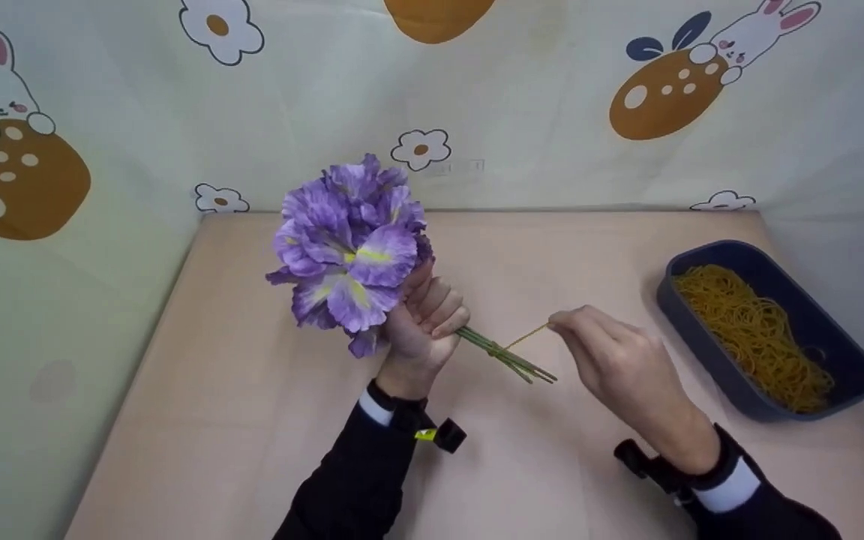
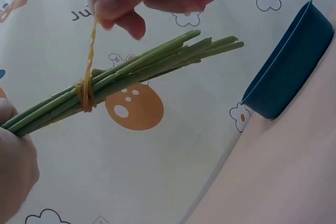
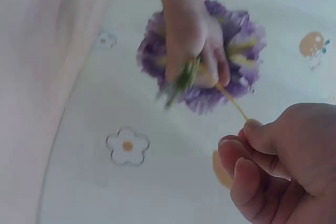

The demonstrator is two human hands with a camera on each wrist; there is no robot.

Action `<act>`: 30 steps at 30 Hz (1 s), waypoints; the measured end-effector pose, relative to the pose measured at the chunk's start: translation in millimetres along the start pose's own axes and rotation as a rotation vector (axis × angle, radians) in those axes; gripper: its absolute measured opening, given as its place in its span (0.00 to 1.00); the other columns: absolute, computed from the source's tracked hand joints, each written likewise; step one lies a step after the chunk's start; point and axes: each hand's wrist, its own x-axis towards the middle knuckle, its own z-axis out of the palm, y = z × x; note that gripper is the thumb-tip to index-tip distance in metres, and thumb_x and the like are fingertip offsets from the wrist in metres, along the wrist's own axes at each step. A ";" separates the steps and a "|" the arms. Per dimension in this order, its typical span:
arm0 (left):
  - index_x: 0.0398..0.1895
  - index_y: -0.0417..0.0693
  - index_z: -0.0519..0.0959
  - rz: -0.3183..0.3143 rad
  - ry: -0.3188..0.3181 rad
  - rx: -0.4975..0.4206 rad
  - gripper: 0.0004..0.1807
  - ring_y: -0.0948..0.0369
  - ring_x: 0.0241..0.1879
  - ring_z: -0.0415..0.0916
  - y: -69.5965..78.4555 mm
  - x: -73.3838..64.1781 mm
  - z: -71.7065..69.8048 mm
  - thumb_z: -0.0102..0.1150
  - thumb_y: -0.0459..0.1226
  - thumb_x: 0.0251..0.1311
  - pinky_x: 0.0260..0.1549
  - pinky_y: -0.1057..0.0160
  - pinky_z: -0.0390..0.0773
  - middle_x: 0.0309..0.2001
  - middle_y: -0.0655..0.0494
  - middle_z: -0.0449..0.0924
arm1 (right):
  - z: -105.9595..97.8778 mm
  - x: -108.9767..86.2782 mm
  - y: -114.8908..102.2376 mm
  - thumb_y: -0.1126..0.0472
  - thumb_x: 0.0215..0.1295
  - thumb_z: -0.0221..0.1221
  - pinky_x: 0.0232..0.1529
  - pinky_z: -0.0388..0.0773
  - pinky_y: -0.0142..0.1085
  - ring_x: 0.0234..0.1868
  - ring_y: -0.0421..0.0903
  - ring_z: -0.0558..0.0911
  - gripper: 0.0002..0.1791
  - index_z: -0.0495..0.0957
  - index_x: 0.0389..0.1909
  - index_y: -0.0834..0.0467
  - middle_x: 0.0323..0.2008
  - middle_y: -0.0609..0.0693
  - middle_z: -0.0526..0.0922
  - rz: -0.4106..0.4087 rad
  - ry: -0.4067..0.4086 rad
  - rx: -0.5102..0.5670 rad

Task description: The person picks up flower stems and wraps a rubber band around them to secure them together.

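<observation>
My left hand [image 1: 426, 322] grips a bunch of purple artificial flowers [image 1: 357, 251] by the stems, just below the blooms. The green stems [image 2: 142, 72] stick out past the fist toward the lower right in the head view. A yellow rubber band [image 2: 86, 95] is wound around the stems, several turns close together. With thumb and fingertips my right hand [image 1: 619, 364] pinches the free end of this band and holds it stretched taut, away from the stems. In the right wrist view the pinched strand [image 3: 232, 102] runs toward the stem bundle, which is blurred there.
A dark blue tub [image 1: 676, 300] stands at the right side of the table, with a heap of yellow rubber bands [image 1: 754, 337] in it. The pinkish table [image 1: 252, 435] meets a printed cloth wall [image 1: 522, 97] behind and at both sides.
</observation>
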 end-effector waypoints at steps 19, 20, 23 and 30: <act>0.15 0.57 0.46 -0.232 -0.128 -0.184 0.38 0.69 0.13 0.34 -17.2 -7.8 19.1 0.65 0.41 0.75 0.15 0.76 0.37 0.14 0.66 0.39 | 22.4 -5.0 28.3 0.68 0.71 0.74 0.25 0.87 0.39 0.28 0.45 0.92 0.05 0.87 0.41 0.59 0.33 0.51 0.93 0.125 -0.066 -0.092; 0.15 0.57 0.46 -0.215 -0.137 -0.210 0.38 0.69 0.13 0.34 -17.2 -8.2 20.4 0.64 0.41 0.75 0.15 0.76 0.37 0.14 0.67 0.40 | 25.4 -5.1 27.1 0.68 0.71 0.74 0.26 0.88 0.39 0.29 0.44 0.92 0.05 0.87 0.42 0.59 0.34 0.51 0.93 0.129 -0.077 -0.086; 0.15 0.57 0.47 -0.148 -0.167 -0.277 0.36 0.69 0.13 0.36 -16.4 -9.1 23.4 0.60 0.39 0.77 0.14 0.76 0.39 0.13 0.67 0.41 | 35.5 -7.0 22.2 0.68 0.71 0.74 0.27 0.89 0.39 0.29 0.44 0.92 0.06 0.87 0.42 0.59 0.34 0.51 0.93 0.117 -0.105 -0.063; 0.15 0.56 0.49 -0.034 -0.190 -0.359 0.35 0.69 0.13 0.39 -13.6 -9.2 23.1 0.58 0.39 0.81 0.13 0.75 0.41 0.13 0.66 0.44 | 59.9 -17.2 4.5 0.69 0.69 0.74 0.21 0.82 0.33 0.21 0.39 0.85 0.10 0.83 0.44 0.57 0.31 0.48 0.92 0.026 -0.161 -0.042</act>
